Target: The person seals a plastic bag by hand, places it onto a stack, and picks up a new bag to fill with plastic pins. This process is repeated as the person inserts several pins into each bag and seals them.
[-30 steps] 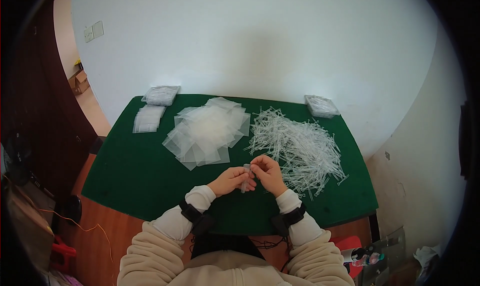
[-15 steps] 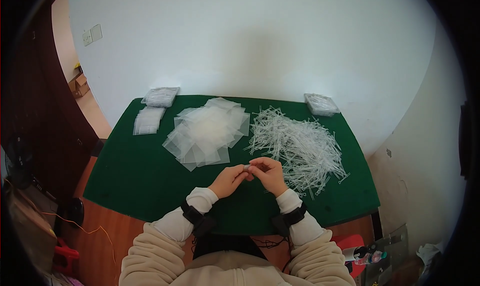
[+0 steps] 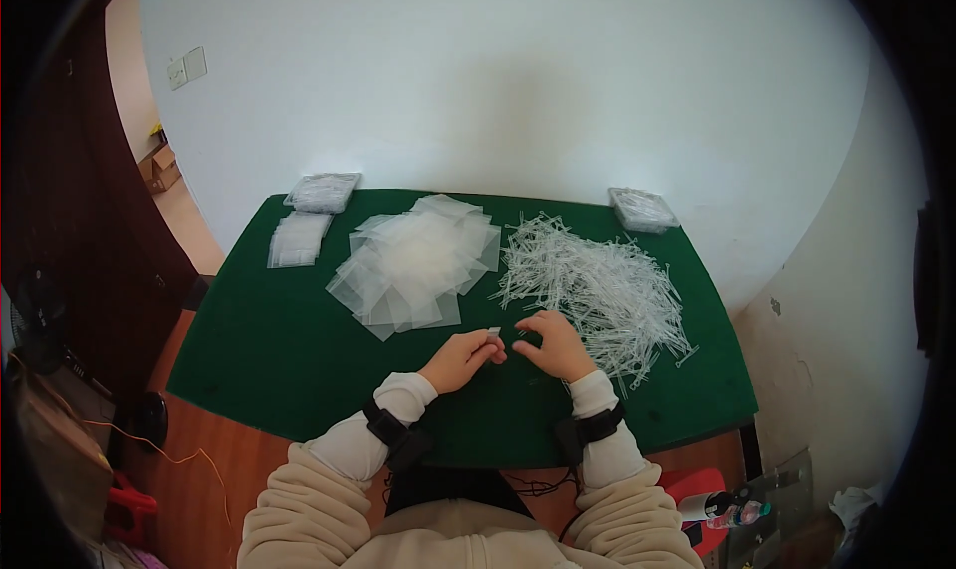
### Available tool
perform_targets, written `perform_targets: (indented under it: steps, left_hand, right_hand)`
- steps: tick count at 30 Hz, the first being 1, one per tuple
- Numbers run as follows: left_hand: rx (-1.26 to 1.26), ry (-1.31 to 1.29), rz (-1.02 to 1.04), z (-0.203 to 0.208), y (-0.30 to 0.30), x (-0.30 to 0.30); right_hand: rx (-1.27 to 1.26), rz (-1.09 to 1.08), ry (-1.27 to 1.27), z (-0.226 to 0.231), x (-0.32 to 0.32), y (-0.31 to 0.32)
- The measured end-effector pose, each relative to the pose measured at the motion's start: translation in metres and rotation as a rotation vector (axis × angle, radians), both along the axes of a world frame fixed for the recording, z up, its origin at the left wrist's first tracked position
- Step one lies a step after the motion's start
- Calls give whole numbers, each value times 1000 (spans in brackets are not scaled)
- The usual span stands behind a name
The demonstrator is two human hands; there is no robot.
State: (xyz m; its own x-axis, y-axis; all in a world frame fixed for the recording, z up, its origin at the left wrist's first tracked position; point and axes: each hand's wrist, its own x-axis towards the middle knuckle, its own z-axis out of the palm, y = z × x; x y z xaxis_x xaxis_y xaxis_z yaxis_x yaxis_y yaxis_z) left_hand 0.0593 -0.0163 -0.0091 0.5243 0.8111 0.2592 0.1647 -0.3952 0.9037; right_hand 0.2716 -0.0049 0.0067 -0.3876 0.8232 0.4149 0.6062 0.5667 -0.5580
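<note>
My left hand [image 3: 460, 359] is closed over the near middle of the green table, around a bundle of thin clear plastic sticks [image 3: 494, 331] whose pale ends poke out above the thumb. Most of that bundle is hidden by the fingers. Just to its right, apart from it, my right hand [image 3: 560, 348] has thumb and fingers spread and seems to hold nothing. Beside it lies a loose heap of clear plastic sticks [image 3: 597, 285], many with small looped ends. Clear flat plastic bags [image 3: 413, 260] lie in an overlapping pile beyond my left hand.
At the far left stand a wrapped clear packet [image 3: 324, 192] and a small stack of filled bags [image 3: 299, 239]. Another wrapped packet [image 3: 642, 211] sits at the far right. A white wall [image 3: 518, 91] rises behind the green table [image 3: 249, 340]. A red stool [image 3: 697, 484] holds bottles below right.
My right hand has come away from the left, moving right toward the heap, and its fingers have opened. The left hand stays in place with the sticks.
</note>
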Motion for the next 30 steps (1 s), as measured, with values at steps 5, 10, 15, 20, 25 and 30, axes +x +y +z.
perform_targets:
  steps: [5,10,15,20,25,30]
  left_hand:
    - [-4,18,13,-4,2,-3]
    - [1,7,9,-3,0,0]
    - [11,12,4,-2,2,-2]
    - [-9,-10,12,-4,2,-1]
    - [-48,-114,161,-9,7,-3]
    - [-76,-198,198,-8,7,-4]
  right_hand:
    - [-78,-33,-289,12,8,-4]
    - [-47,-30,-358,7,22,-1]
    - [-155,-202,-490,-1,21,6]
    - [101,-220,-382,-4,16,10]
    - [146,-104,74,-4,-7,7]
    - [20,2,291,1,-23,-1]
